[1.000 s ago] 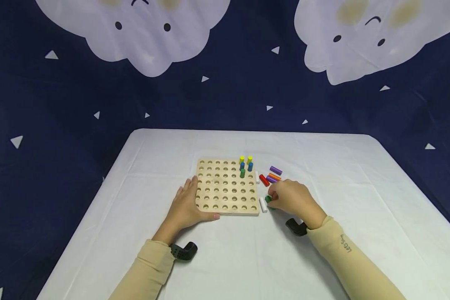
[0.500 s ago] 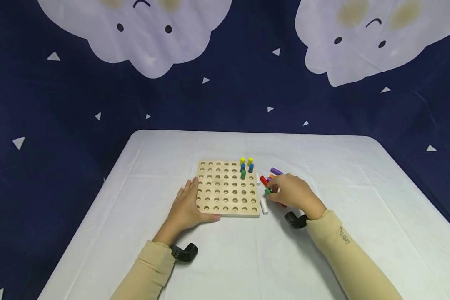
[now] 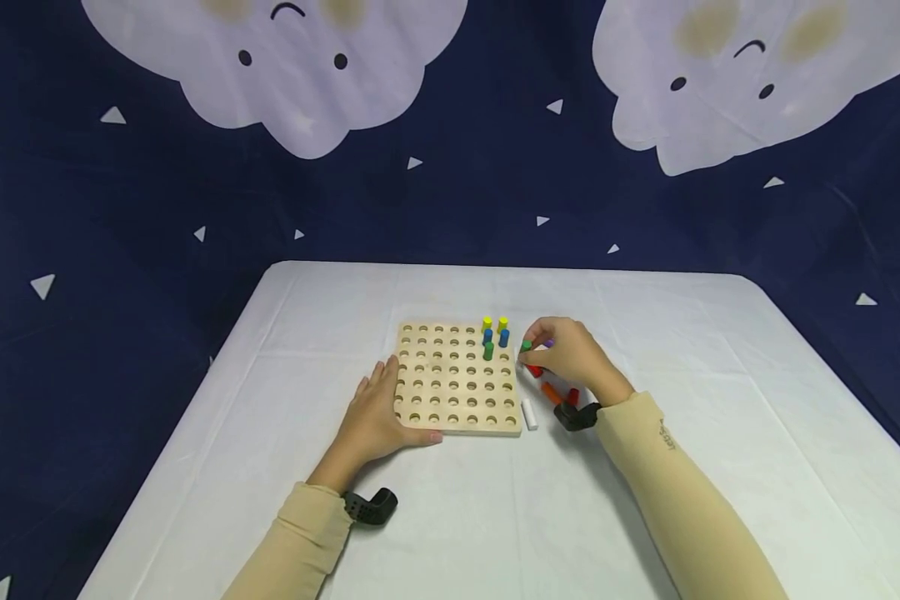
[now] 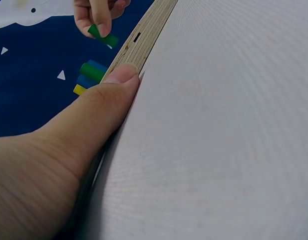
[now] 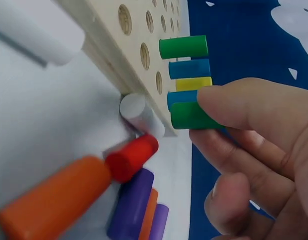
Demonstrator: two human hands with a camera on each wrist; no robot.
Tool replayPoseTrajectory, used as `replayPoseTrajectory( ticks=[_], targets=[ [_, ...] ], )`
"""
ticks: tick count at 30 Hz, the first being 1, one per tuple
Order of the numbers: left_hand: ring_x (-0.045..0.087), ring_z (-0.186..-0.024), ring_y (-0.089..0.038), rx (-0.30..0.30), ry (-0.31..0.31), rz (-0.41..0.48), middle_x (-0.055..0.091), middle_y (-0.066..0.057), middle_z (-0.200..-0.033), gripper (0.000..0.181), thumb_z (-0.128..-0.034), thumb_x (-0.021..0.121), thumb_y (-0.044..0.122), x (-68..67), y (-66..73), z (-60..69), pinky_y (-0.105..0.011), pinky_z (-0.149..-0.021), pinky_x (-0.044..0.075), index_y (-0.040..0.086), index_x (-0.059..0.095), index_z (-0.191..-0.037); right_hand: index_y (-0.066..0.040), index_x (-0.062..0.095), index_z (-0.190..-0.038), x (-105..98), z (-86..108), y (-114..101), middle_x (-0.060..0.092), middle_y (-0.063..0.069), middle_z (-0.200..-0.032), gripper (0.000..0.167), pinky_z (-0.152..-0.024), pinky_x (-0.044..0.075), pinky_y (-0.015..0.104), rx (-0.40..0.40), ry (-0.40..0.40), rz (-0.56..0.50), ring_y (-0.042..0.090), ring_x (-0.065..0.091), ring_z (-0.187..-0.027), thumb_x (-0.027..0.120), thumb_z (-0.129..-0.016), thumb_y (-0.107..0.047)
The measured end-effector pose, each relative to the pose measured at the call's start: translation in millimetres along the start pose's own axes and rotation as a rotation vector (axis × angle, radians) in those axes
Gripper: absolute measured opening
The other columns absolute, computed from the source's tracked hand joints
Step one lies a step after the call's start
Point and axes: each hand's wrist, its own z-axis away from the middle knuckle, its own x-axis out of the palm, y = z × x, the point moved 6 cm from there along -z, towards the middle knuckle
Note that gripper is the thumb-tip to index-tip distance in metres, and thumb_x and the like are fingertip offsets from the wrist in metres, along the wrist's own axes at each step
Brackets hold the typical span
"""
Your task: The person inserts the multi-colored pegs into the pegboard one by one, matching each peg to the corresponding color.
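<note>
A square wooden pegboard (image 3: 445,377) with rows of holes lies on the table. My left hand (image 3: 375,425) rests against its near left corner, fingers along the left side. Its thumb (image 4: 101,102) presses the front edge. My right hand (image 3: 570,350) pinches a green peg (image 5: 193,116) between thumb and fingers, just off the board's right edge. Standing in holes at the far right are two yellow pegs (image 3: 502,323), two blue pegs (image 3: 504,338) and another green peg (image 3: 488,352). An open hole lies right of that green peg.
Beside the board's right side lie loose pegs: a white peg (image 3: 529,415), another white one (image 5: 141,114), an orange peg (image 3: 551,392), red pegs (image 3: 573,397) and purple pegs (image 5: 131,205). My right hand partly covers this pile in the head view.
My right hand has lifted the green peg from the loose pegs and moved it away from me, towards the board's far right side. My left hand stays on the board.
</note>
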Motion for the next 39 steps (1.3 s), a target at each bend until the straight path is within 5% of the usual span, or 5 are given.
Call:
replayPoseTrajectory(
  ticks=[16,28,39],
  targets=[
    [0.011,-0.154,-0.036,-0.002,0.001,0.002,0.017,-0.024,-0.163,0.148,-0.0520,0.090,0.064,-1.1,2.2,0.9,-0.049,-0.127,0.009,-0.001,0.010,-0.158,-0.013,0.070,-0.091,17,-14.3,-12,0.071,0.004,-0.093,0.018,-0.064,0.049,0.028,-0.023,0.007,-0.018,0.021,0.061,-0.088,0.082,-0.080,-0.022],
    [0.010,-0.154,-0.035,0.000,-0.005,-0.004,0.017,-0.022,-0.164,0.148,-0.0527,0.089,0.065,-0.7,1.4,1.1,-0.048,-0.127,0.008,-0.001,0.010,-0.158,-0.014,0.071,-0.094,24,-13.7,-12,0.071,0.006,-0.097,0.019,-0.052,0.051,0.027,0.011,-0.042,0.027,0.018,0.063,-0.059,0.081,-0.082,-0.023],
    [0.010,-0.155,-0.035,-0.001,-0.006,0.000,0.017,-0.023,-0.164,0.148,-0.0528,0.089,0.065,-2.2,0.7,0.7,-0.047,-0.128,0.007,-0.001,0.009,-0.158,-0.013,0.074,-0.104,-9,3.4,-4,0.074,0.004,-0.101,0.027,-0.078,0.050,0.036,0.018,0.033,0.061,0.023,0.062,-0.091,0.076,-0.087,-0.033]
  ],
)
